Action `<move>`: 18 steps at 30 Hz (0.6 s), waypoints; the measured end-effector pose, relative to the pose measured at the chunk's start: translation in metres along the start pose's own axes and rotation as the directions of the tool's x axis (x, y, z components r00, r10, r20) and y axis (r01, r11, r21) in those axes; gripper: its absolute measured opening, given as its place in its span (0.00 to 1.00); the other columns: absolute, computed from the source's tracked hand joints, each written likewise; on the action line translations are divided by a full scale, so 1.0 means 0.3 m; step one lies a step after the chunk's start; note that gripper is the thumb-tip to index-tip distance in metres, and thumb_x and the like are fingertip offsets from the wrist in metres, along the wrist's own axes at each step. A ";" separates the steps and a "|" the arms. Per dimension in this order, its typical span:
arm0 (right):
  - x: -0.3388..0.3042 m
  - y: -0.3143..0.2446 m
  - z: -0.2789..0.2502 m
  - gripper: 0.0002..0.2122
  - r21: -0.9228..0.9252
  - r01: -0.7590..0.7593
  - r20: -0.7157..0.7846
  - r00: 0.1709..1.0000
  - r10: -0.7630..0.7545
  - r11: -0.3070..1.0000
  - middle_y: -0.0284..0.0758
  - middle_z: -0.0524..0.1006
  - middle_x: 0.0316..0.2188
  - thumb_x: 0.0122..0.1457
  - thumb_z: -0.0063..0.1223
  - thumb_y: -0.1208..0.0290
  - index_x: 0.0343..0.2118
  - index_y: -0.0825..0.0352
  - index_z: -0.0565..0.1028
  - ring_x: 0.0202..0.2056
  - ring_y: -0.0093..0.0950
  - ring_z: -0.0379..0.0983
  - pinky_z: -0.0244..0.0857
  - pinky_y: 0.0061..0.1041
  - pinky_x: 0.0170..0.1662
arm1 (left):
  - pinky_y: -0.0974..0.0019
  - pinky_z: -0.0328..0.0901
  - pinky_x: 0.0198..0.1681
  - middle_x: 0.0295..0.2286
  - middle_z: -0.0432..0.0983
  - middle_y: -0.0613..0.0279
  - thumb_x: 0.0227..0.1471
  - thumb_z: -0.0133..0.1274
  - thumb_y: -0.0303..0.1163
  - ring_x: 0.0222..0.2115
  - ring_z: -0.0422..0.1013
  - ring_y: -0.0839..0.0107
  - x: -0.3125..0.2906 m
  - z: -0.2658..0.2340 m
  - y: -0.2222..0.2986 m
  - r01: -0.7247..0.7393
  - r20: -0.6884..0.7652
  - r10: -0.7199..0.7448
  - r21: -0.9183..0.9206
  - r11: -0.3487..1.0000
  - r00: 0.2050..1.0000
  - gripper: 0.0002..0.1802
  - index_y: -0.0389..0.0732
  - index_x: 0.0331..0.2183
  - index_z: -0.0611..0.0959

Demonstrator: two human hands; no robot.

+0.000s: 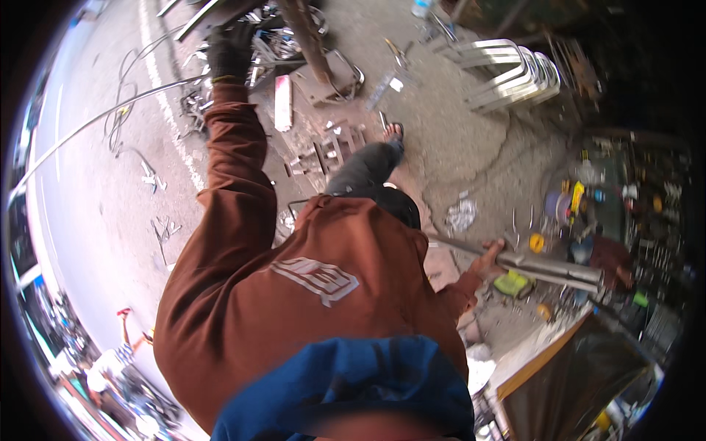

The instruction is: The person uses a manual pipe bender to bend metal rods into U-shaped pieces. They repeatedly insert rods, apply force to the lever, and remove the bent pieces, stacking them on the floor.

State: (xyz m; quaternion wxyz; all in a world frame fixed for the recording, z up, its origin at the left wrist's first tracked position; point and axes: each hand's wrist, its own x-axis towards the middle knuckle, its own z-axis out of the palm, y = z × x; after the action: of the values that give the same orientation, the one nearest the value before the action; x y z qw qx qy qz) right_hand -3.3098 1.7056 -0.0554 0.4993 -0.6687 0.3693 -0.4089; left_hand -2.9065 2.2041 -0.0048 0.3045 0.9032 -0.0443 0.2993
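My left arm reaches far forward in a brown sleeve. At its end my left hand (232,50), in a dark glove, is over a heap of metal offcuts (278,42), beside a brown metal post (303,37). Its fingers are too dark to make out. To my right, my right hand (487,259) is bare and closed round long grey metal tubes (551,269), which run out to the right. A thin long rod (95,131) slants from the far left toward the heap just below the gloved hand.
Bent shiny metal frames (511,73) stand stacked at the far right. A red and white box (283,103) lies beside the post's base, with rusty metal pieces (327,151) nearer me. Tools and containers crowd the right edge, near a brown-topped box (566,375). A person (110,367) is at lower left.
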 end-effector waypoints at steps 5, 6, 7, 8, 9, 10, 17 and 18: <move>0.306 -0.023 0.308 0.13 0.066 0.031 0.181 0.983 -0.042 0.997 0.35 0.69 0.21 0.57 0.56 0.70 0.38 0.73 0.67 0.20 0.23 0.65 0.63 0.24 0.23 | 0.63 0.70 0.40 0.41 0.76 0.46 0.51 0.59 0.37 0.40 0.75 0.59 0.140 0.130 -0.020 0.189 -0.362 -0.324 -0.360 0.914 0.874 0.18 0.35 0.39 0.75; 0.372 -0.024 0.369 0.13 0.034 0.046 0.235 0.971 -0.052 0.998 0.35 0.69 0.21 0.57 0.56 0.70 0.38 0.73 0.67 0.19 0.23 0.65 0.63 0.24 0.23 | 0.62 0.69 0.40 0.40 0.76 0.45 0.54 0.55 0.40 0.39 0.75 0.58 0.172 0.149 -0.035 0.288 -0.390 -0.340 -0.187 0.939 0.855 0.19 0.34 0.40 0.76; 0.457 -0.027 0.445 0.13 0.014 0.066 0.299 0.952 -0.067 0.998 0.35 0.69 0.20 0.57 0.56 0.70 0.37 0.73 0.67 0.19 0.23 0.65 0.63 0.24 0.23 | 0.61 0.69 0.39 0.40 0.76 0.43 0.57 0.50 0.44 0.38 0.75 0.57 0.203 0.172 -0.049 0.427 -0.428 -0.332 0.147 0.892 0.840 0.22 0.33 0.41 0.77; 0.545 -0.028 0.527 0.13 0.034 0.059 0.355 0.932 -0.067 0.998 0.35 0.69 0.20 0.57 0.55 0.70 0.38 0.74 0.67 0.18 0.23 0.65 0.63 0.24 0.23 | 0.59 0.69 0.40 0.38 0.76 0.44 0.53 0.53 0.40 0.38 0.75 0.54 0.232 0.184 -0.059 0.493 -0.517 -0.354 0.157 0.856 0.779 0.20 0.33 0.41 0.75; 0.616 -0.028 0.598 0.12 0.059 0.036 0.415 0.908 -0.058 0.998 0.36 0.69 0.20 0.57 0.54 0.71 0.38 0.74 0.67 0.18 0.23 0.65 0.63 0.24 0.22 | 0.57 0.68 0.40 0.37 0.77 0.44 0.49 0.56 0.36 0.37 0.75 0.52 0.256 0.196 -0.063 0.560 -0.570 -0.385 0.164 0.812 0.725 0.20 0.34 0.41 0.74; 0.684 -0.035 0.661 0.12 0.094 0.045 0.440 0.894 -0.082 0.995 0.36 0.69 0.20 0.57 0.54 0.72 0.38 0.74 0.67 0.18 0.23 0.65 0.63 0.25 0.22 | 0.56 0.68 0.40 0.36 0.77 0.45 0.44 0.58 0.32 0.37 0.75 0.50 0.288 0.213 -0.059 0.625 -0.625 -0.411 0.161 0.764 0.663 0.22 0.34 0.42 0.73; 1.085 -0.101 1.091 0.11 0.067 0.146 0.618 0.770 -0.156 0.987 0.35 0.70 0.20 0.57 0.52 0.73 0.38 0.75 0.68 0.18 0.23 0.65 0.63 0.23 0.22 | 0.59 0.69 0.45 0.41 0.72 0.44 0.34 0.63 0.24 0.42 0.72 0.51 0.465 0.276 0.007 0.904 -0.694 -0.656 -0.019 0.428 0.296 0.32 0.34 0.44 0.67; 1.115 -0.103 1.147 0.10 0.103 0.153 0.609 0.771 -0.184 0.983 0.34 0.70 0.19 0.57 0.51 0.74 0.38 0.76 0.70 0.18 0.22 0.65 0.62 0.22 0.22 | 0.59 0.69 0.46 0.40 0.72 0.45 0.33 0.64 0.25 0.42 0.72 0.52 0.487 0.271 0.006 0.886 -0.701 -0.683 -0.164 0.435 0.205 0.33 0.35 0.44 0.67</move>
State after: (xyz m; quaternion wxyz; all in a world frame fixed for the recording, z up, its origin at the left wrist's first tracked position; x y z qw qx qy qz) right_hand -2.8607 1.5366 -0.0233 0.5696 -0.7835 0.1151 -0.2202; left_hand -2.7460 2.1708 0.0274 0.2774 0.6454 0.5826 0.4088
